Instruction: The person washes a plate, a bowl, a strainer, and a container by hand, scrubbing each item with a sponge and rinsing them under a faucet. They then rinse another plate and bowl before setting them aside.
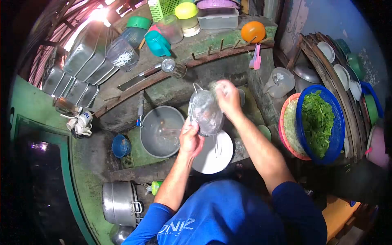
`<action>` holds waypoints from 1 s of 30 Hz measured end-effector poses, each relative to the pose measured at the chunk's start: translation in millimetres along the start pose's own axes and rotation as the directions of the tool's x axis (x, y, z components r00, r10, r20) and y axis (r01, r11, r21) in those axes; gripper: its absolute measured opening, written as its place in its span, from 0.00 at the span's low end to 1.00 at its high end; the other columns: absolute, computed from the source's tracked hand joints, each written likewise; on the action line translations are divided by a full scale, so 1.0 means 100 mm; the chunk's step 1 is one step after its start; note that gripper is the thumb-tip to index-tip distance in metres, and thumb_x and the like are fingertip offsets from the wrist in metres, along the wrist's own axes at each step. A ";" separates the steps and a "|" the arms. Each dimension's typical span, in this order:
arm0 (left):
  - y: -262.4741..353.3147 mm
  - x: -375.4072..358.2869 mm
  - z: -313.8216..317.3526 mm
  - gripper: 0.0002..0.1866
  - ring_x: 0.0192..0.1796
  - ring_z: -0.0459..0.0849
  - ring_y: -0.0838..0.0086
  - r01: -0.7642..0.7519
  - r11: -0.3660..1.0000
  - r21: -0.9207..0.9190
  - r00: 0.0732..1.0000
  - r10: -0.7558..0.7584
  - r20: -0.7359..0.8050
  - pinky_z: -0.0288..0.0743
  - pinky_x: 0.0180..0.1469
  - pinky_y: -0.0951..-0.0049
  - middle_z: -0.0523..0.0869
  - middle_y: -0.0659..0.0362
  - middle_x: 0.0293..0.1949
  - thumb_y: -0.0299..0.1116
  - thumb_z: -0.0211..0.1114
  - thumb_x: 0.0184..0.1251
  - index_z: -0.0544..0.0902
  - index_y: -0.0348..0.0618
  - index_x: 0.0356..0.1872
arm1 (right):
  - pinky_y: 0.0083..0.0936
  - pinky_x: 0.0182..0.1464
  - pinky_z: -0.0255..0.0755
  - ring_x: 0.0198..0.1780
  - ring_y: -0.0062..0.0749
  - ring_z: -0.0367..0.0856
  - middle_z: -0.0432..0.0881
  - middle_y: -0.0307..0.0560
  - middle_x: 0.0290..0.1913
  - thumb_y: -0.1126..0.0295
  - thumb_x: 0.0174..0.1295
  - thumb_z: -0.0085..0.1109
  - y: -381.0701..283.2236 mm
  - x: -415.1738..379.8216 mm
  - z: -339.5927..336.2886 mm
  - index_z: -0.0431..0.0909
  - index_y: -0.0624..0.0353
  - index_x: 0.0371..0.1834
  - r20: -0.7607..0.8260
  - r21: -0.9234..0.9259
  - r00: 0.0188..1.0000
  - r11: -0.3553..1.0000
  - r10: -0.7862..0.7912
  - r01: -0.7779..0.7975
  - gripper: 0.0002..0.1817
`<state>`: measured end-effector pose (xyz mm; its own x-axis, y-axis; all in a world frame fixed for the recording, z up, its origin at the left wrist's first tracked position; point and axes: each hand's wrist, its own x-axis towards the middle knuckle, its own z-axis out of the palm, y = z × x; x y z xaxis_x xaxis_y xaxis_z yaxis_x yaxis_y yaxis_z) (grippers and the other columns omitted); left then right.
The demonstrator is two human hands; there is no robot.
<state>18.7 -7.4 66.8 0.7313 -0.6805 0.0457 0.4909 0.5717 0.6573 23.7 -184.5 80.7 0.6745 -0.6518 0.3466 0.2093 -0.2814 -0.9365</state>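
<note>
Left hand (190, 139) grips the strainer (205, 112) rim; right hand (227, 96) clasps a scrubber against it; wet strainer may slip into the basin (148, 122)

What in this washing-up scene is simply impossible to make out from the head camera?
- What the right hand presses on the strainer: covered by its fingers.
- The left hand grip on the strainer's handle: hidden by the hand's back.
- Contents of the red basket: mostly hidden by the blue basket of greens.
- Steel pot contents: lid on.
- Picture corners: black.
</note>
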 end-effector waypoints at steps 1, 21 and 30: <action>-0.02 0.02 0.02 0.29 0.65 0.74 0.67 -0.005 0.999 0.032 0.999 0.006 -0.032 0.65 0.69 0.60 0.76 0.57 0.63 0.33 0.63 0.68 0.66 0.45 0.68 | 0.33 0.55 0.73 0.46 0.42 0.83 0.84 0.51 0.40 0.77 0.59 0.57 -0.01 -0.05 0.00 0.81 0.62 0.42 0.048 0.084 0.993 0.991 -0.105 0.100 0.09; 0.01 0.06 0.10 0.30 0.65 0.74 0.67 0.029 0.992 0.124 0.994 -0.015 -0.112 0.66 0.69 0.62 0.75 0.60 0.64 0.42 0.60 0.71 0.63 0.47 0.70 | 0.44 0.66 0.68 0.61 0.52 0.77 0.81 0.58 0.54 0.73 0.49 0.68 -0.24 -0.35 -0.09 0.81 0.66 0.36 0.190 -0.087 0.853 0.858 -0.485 0.507 0.12; 0.23 0.01 0.07 0.28 0.67 0.72 0.62 -0.041 0.993 -0.109 0.998 0.046 0.039 0.61 0.72 0.50 0.76 0.59 0.65 0.40 0.62 0.69 0.67 0.51 0.68 | 0.20 0.26 0.64 0.24 0.12 0.68 0.75 0.32 0.22 0.70 0.65 0.59 0.16 0.24 -0.28 0.77 0.61 0.23 0.052 0.175 0.977 0.962 0.205 -0.211 0.12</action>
<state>27.9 1.9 87.2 0.7341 -0.6709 0.1049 0.5089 0.6458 0.5692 23.5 -224.6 75.5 0.7389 -0.6582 0.1445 0.1833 -0.0100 -0.9830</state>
